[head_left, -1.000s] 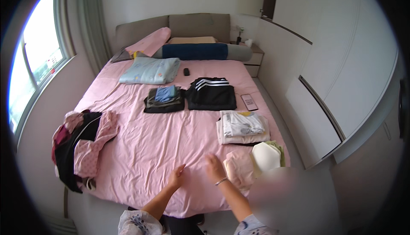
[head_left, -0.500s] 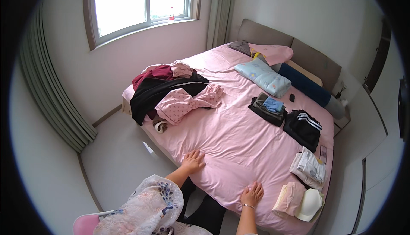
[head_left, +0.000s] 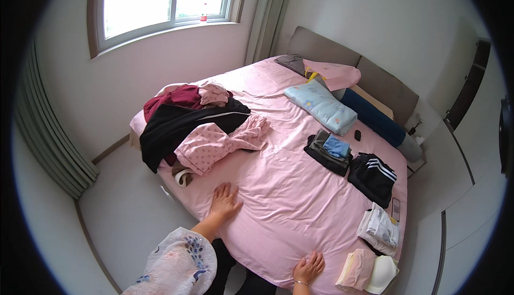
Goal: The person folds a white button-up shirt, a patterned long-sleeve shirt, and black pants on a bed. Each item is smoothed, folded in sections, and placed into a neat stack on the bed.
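Note:
Both of my hands rest flat on the pink bedsheet (head_left: 267, 209) near the bed's front edge. My left hand (head_left: 225, 200) has its fingers spread and holds nothing. It lies just in front of a heap of loose clothes, nearest to pink patterned pyjamas (head_left: 206, 147) and a black garment with a white stripe (head_left: 171, 131). Also open and bare of anything, my right hand (head_left: 309, 269) presses on the sheet, left of a folded pale pink garment (head_left: 356, 271) and a cream bra (head_left: 382, 274).
Folded white clothes (head_left: 381, 230), black striped clothing (head_left: 373, 180) and a dark pile with a blue cloth (head_left: 336, 146) line the bed's right side. Beyond are a light blue quilt (head_left: 321, 107) and a dark blue bolster (head_left: 372, 115). A phone (head_left: 395, 209) lies at the right edge.
My left hand has slid forward along the sheet toward the clothes heap. My right hand stays flat near the front edge. The view has shifted a little to the right.

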Motion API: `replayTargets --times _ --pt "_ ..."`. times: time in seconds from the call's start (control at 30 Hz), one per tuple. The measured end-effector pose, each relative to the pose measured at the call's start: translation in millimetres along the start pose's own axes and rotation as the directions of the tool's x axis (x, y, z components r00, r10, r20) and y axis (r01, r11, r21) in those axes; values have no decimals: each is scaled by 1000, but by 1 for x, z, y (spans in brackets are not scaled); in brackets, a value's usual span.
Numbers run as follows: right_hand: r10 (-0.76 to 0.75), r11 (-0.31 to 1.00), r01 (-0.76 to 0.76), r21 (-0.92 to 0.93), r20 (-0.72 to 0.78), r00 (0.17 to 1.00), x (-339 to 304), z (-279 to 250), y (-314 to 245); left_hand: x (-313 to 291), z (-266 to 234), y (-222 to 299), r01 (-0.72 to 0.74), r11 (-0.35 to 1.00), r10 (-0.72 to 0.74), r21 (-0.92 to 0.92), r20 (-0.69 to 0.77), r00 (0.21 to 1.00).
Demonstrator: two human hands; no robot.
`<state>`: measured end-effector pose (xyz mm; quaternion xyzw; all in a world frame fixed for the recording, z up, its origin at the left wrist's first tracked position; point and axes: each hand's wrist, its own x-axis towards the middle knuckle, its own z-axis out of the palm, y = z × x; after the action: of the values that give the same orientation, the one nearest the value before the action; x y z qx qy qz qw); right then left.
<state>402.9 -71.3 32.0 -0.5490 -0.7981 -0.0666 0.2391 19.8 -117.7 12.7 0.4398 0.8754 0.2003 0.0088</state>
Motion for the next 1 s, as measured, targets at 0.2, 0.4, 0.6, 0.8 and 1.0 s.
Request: replayTargets --times 0.2,0.4,0.6,0.8,1.0 --pt "17 999 -17 -41 -7 1000 2 10 -3 107 -23 -29 -256 960 279 116 -298 913" --pt "6 999 -7 -35 -31 1000 6 14 -4 204 -63 -28 -115 969 219 220 -534 816" --pt "14 1000 -14 -13 -20 1000 8 13 -3 194 -67 2 -25 947 -79 320 309 948" --pt "19 1000 -19 -25 -16 1000 8 20 3 163 -15 -6 -179 976 210 -122 341 916" --pt "28 1000 -28 -2 -11 1000 13 11 -7 204 -41 -16 -48 989 11 -142 -254 967"
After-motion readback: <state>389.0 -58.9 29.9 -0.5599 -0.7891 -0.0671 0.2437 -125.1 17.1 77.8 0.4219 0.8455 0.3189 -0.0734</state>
